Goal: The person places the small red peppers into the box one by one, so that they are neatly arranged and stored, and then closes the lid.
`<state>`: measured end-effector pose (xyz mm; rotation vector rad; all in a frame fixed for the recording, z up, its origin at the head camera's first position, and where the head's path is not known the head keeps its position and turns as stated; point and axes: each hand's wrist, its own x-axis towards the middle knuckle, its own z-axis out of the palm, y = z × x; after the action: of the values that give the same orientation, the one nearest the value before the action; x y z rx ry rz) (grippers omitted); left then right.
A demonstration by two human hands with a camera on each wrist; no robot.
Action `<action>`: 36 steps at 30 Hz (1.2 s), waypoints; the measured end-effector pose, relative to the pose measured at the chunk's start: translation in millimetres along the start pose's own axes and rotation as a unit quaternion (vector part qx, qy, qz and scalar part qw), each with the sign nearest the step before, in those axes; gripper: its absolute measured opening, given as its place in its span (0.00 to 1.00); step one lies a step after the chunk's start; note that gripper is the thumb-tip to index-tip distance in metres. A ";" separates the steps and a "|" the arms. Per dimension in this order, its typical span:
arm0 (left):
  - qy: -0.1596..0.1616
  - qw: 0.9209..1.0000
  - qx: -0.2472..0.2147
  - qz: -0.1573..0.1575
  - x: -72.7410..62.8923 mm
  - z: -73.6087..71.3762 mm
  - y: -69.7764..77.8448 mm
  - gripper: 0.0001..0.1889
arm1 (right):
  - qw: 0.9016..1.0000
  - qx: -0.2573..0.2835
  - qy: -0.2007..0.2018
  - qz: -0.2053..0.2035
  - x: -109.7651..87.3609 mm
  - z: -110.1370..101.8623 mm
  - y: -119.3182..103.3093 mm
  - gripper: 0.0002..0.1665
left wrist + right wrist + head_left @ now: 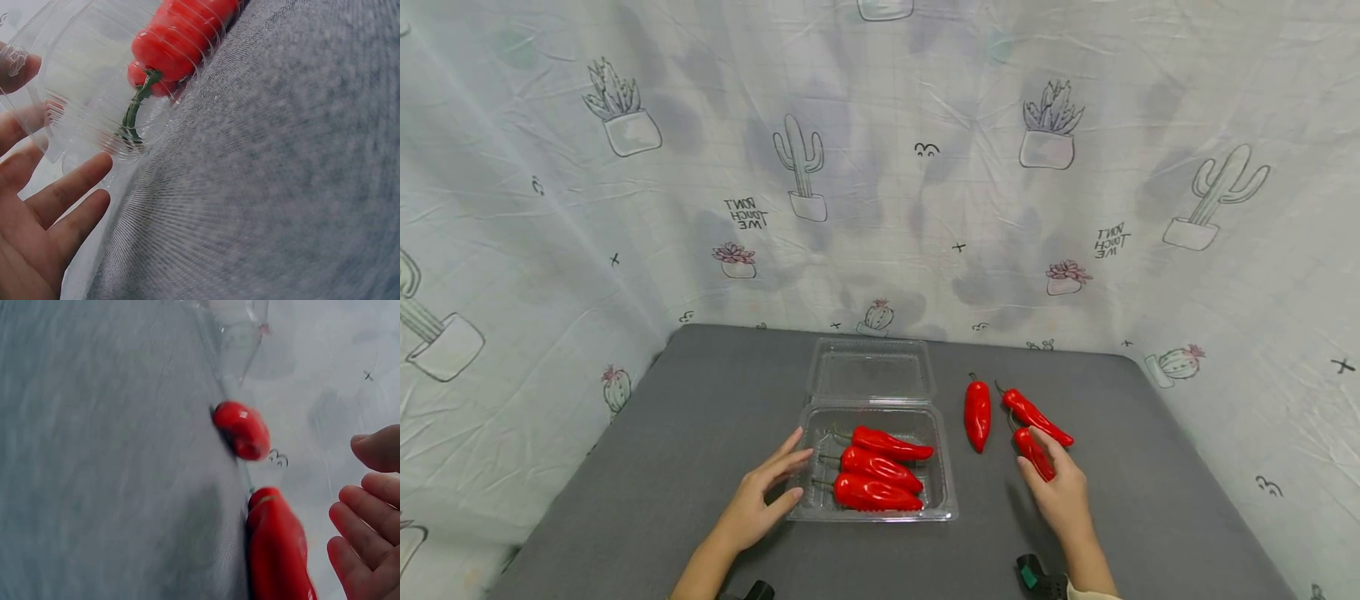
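A clear plastic clamshell box lies with its lid folded back. Three red peppers with green stems lie side by side in its base. At the left rim of the box is my left hand, fingers spread and fingertips right at the plastic. To the right of the box, my right hand is over the nearest loose red pepper, partly covering it in the head view. The right wrist view has this hand's fingers extended and apart, with nothing between them.
Two more loose red peppers lie beyond my right hand, one upright in view and one slanted. A grey cloth covers the table. A pale curtain printed with cacti hangs around its back and sides.
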<state>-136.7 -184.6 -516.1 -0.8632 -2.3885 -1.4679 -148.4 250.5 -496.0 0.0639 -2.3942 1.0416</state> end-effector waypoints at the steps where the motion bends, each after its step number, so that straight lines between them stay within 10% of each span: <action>1: -0.001 1.000 0.001 0.002 0.1 0.2 -0.4 0.25 | 1.000 -0.011 0.004 -0.008 -0.4 -0.4 1.7 0.30; 8: -0.001 1.000 -0.005 0.005 1.2 1.4 -2.2 0.25 | 0.996 -0.080 -0.006 -0.044 -0.5 -4.4 10.3 0.30; 36: 0.005 1.000 0.007 0.013 2.0 1.0 -3.2 0.26 | 0.990 -0.119 -0.067 0.026 0.6 -6.5 19.9 0.33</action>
<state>-140.0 -184.1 -518.1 -0.8777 -2.3679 -1.4408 -150.9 269.1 -505.3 -0.0139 -2.6380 0.7895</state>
